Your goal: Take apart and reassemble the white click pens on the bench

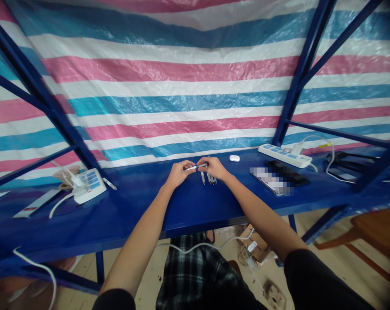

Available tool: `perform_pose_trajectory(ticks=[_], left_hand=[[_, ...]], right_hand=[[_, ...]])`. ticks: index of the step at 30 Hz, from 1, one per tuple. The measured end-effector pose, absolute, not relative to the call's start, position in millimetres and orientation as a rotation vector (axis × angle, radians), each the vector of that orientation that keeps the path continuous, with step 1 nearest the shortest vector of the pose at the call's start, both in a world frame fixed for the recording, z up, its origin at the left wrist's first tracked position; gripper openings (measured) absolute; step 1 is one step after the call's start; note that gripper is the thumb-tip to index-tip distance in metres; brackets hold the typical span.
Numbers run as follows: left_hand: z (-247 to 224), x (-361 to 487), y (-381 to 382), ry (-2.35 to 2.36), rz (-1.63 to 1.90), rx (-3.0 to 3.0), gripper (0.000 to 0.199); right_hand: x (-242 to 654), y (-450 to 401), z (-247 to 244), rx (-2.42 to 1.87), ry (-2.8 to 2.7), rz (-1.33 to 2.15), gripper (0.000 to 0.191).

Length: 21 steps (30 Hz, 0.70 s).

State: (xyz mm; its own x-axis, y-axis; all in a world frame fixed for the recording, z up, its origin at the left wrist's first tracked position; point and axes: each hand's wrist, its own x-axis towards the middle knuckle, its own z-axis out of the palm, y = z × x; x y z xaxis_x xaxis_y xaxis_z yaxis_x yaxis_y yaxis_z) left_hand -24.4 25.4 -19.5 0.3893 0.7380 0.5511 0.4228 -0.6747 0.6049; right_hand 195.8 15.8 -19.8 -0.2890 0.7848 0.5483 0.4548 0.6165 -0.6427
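Both my hands meet over the blue table, fingers pinched around a slim white-and-dark pen held level. My left hand (180, 171) grips the left part of the pen (191, 168). At its other end, my right hand (214, 167) closes on the darker part; whether the pen is in one piece or two I cannot tell. Just below my right hand, several similar pens (209, 179) lie side by side on the table, their tips toward me. My right hand partly covers their far ends.
On the blue table (195, 211) stand a white power strip (285, 156) at right and another (90, 186) at left. A phone (269, 181), a black object (287, 173) and a white earbud case (234, 158) lie to the right. Blue frame posts (300, 73) rise before a striped sheet (182, 69).
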Motion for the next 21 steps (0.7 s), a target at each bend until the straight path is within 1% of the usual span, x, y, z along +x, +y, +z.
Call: perform_pose_trajectory(ticks=[2, 6, 10, 13, 19, 21], left_hand=[[-18.6, -23.9, 24.1, 1.002, 1.148, 2.238, 0.03], [-16.7, -24.8, 22.9, 0.984, 1.053, 2.162, 0.035], [-15.6, -24.2, 23.6, 0.956, 1.113, 2.153, 0.038], [-15.0, -22.9, 23.2, 1.013, 1.201, 2.227, 0.033], [-15.8, -21.2, 20.1, 1.055, 1.246, 2.414, 0.019], [-15.2, -20.9, 19.2, 1.039, 1.269, 2.441, 0.016]], right_hand=[[194.9, 13.5, -17.8, -0.971, -1.94, 0.428, 0.015], [195.1, 10.8, -15.5, -0.956, -1.929, 0.407, 0.015], [194.5, 11.4, -16.5, -0.929, -1.939, 0.399, 0.014], [193.7, 13.1, -18.3, -0.948, -1.958, 0.401, 0.01], [192.1, 13.4, -20.9, -0.915, -1.972, 0.545, 0.021], [192.2, 12.8, -20.4, -0.925, -1.988, 0.515, 0.019]])
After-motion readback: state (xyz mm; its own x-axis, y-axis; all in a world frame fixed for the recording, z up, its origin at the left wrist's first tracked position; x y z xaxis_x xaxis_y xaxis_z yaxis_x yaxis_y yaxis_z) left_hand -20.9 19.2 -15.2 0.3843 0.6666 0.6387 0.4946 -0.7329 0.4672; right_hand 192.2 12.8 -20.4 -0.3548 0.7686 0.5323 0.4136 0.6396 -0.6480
